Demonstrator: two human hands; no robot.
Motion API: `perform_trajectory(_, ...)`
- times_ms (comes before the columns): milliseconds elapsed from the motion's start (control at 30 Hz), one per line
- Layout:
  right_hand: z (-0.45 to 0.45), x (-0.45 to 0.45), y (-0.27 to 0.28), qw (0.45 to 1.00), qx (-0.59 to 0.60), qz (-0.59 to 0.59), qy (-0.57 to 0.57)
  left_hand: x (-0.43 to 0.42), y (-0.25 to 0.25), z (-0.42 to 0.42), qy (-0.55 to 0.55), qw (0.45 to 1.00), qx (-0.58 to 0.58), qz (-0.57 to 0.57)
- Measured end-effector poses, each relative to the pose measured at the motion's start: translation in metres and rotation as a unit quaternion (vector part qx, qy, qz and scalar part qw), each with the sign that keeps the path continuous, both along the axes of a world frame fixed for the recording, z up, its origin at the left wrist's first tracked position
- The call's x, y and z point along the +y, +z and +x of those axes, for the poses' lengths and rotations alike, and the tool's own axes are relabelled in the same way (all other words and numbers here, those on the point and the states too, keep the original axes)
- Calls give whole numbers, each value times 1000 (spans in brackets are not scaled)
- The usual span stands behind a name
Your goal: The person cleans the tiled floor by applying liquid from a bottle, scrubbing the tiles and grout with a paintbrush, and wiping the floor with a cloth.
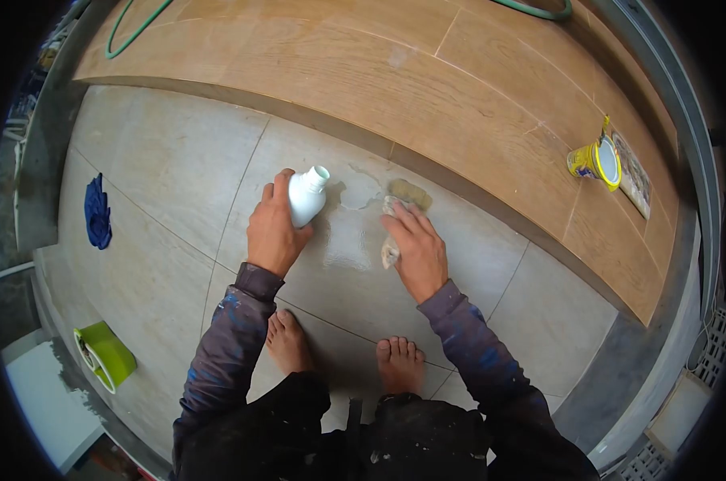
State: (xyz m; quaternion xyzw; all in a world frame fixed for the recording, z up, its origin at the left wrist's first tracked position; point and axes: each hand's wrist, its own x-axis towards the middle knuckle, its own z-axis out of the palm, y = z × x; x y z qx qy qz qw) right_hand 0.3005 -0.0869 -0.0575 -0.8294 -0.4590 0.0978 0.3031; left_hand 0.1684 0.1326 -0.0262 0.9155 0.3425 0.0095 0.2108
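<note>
My left hand (275, 228) is closed round a white plastic bottle (307, 197) with no cap on its mouth, tilted a little to the right. Crumpled under the fingers of my right hand (419, 252) is a pale cloth (390, 250), pressed to the grey tile floor (331, 293). A wet, shiny patch (348, 240) spreads on the tile between both hands. Just beyond the cloth there is a brownish wet smear (409, 193). My bare feet stand on the tiles below.
A raised wood-look step (315, 64) borders the tiles at the far side. On it, at right, lies a yellow tub (594, 163) beside a flat packet (634, 176). A blue cloth (97, 212) and a green container (109, 353) are on the left. Green hose (116, 36) curves at the top.
</note>
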Motion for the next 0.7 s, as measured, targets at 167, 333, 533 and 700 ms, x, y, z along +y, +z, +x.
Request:
perform_trajectory(167, 10, 95, -32, 996, -50, 53, 60, 32, 27, -23, 98, 987, -114, -62)
perform_trajectory(333, 21, 47, 2, 998, -34, -42, -13, 55, 39, -47, 141, 976, -159, -47)
perform_trajectory(533, 3, 77, -19, 995, -48, 62, 57, 62, 33, -65, 175, 968, -166, -76)
perform_trajectory(700, -2, 84, -22, 993, -36, 91, 62, 60, 39, -75, 184, 966, -158, -86)
